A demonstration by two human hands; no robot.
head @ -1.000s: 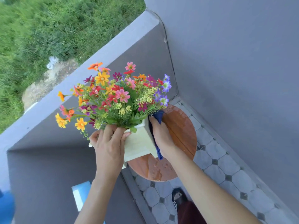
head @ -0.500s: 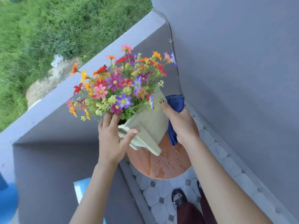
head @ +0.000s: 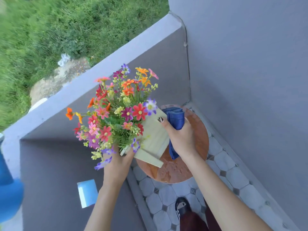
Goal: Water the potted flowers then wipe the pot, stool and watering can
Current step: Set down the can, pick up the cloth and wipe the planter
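A pale square pot (head: 154, 139) full of colourful flowers (head: 116, 112) is lifted and tilted to the left above a round brown stool (head: 198, 130). The stool top is wet with drops. My left hand (head: 118, 162) grips the pot's rim from below, partly hidden by blooms. My right hand (head: 180, 137) presses a folded blue cloth (head: 175, 119) against the pot's right side. A blurred blue object at the left edge (head: 8, 195) may be the watering can; I cannot tell.
A grey parapet wall (head: 100, 75) runs behind the flowers, and a grey house wall (head: 250, 80) closes the right. The floor has pale octagonal tiles (head: 166, 194). My foot in a dark sandal (head: 182, 207) stands near the stool. Grass lies beyond the parapet.
The pot has been turned and tilted further left in my hands. My right hand with the cloth slid along the pot's side, and my left hand shifted under the rim.
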